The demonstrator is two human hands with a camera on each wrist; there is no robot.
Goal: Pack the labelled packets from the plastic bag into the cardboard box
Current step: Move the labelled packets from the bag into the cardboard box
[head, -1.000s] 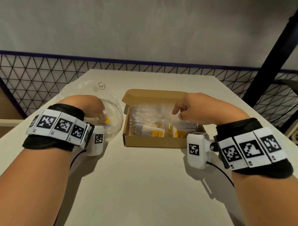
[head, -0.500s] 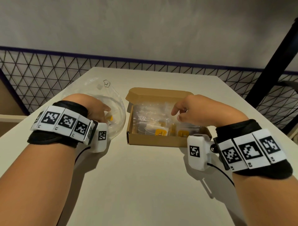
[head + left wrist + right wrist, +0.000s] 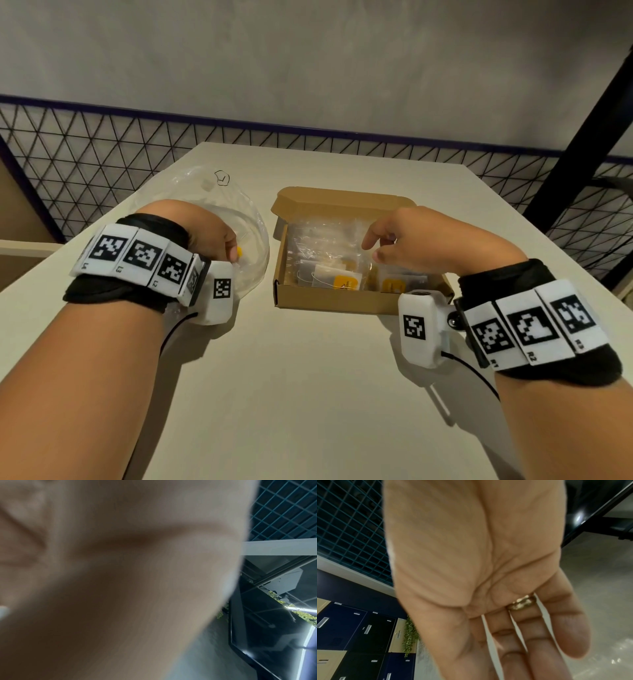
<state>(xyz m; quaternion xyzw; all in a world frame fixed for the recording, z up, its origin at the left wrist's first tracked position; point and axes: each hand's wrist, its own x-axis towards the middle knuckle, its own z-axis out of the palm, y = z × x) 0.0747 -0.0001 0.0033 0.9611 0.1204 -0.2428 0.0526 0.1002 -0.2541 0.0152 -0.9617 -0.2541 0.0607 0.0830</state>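
A clear plastic bag (image 3: pixel 247 219) lies on the table left of an open cardboard box (image 3: pixel 329 302). My left hand (image 3: pixel 233 255) is inside the bag's mouth, its fingers curled on a packet with a yellow label (image 3: pixel 240 253). In the left wrist view only a blurred palm (image 3: pixel 120 574) shows. Several clear packets with yellow labels (image 3: pixel 337 282) lie in the box. My right hand (image 3: pixel 371 250) hovers over the box's middle and holds nothing. The right wrist view shows its fingers (image 3: pixel 539 649) straight, with a ring on one.
The beige table (image 3: pixel 308 394) narrows toward a far edge just behind the box. A black wire-mesh fence (image 3: pixel 85 164) runs behind and beside it. A black slanted post (image 3: pixel 582 137) stands at the right. The box's lid flap (image 3: pixel 342 198) lies open at the back.
My left hand has edged slightly toward the box with the yellow-labelled packet. My right hand has stayed over the box.
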